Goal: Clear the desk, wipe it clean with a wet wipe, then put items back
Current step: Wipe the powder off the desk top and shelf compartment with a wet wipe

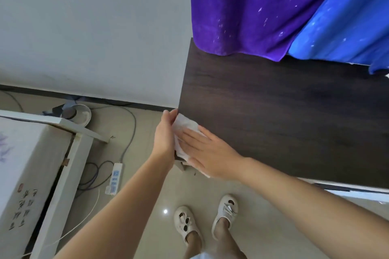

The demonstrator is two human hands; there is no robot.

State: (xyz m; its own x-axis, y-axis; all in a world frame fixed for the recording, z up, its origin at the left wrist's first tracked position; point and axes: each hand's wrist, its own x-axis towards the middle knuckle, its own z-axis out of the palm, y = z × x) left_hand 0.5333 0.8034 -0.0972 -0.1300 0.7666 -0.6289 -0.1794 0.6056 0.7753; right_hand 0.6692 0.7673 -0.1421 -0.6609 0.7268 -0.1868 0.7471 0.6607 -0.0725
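Observation:
The dark wooden desk (284,115) fills the right of the head view with a bare top. A white wet wipe (186,125) lies at its near left corner, hanging over the left edge. My right hand (207,151) lies flat on the wipe with straight fingers, pressing it onto the desk top. My left hand (165,132) stands upright against the desk's left edge, its fingers straight and touching the overhanging part of the wipe.
A purple curtain (252,6) and a blue curtain (345,27) hang over the desk's far edge. On the tiled floor at left lie a power strip (114,178), cables and a round fan base (79,113). A white bed frame (69,164) stands at left.

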